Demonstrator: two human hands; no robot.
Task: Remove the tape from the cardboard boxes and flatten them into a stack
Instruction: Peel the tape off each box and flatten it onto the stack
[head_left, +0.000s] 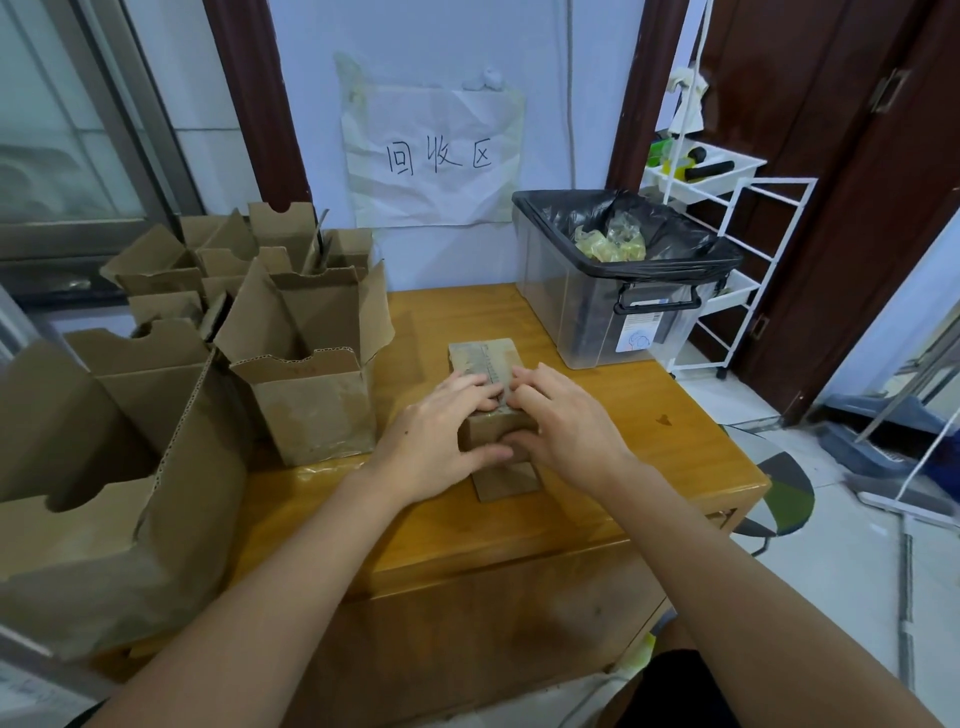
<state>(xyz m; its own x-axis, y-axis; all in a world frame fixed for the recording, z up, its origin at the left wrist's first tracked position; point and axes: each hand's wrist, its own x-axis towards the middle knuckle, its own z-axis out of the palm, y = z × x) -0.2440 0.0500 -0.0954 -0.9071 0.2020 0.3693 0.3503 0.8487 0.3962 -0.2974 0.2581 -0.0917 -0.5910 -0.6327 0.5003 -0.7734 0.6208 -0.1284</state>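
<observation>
No sleeves here, both forearms are bare, left hand (441, 441) and right hand (566, 421) have no rings or gloves.

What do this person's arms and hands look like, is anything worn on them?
Both forearms are bare along their whole visible length: no sleeves reach into view. The left hand and the right hand wear no gloves, and no rings, watch or bracelet show on the fingers or wrists. The fingernails look short and unpainted. Nothing is marked or taped on either arm.

Both hands cover the near half of the small box (485, 364); left edge crops the nearest open box (93, 493).
</observation>
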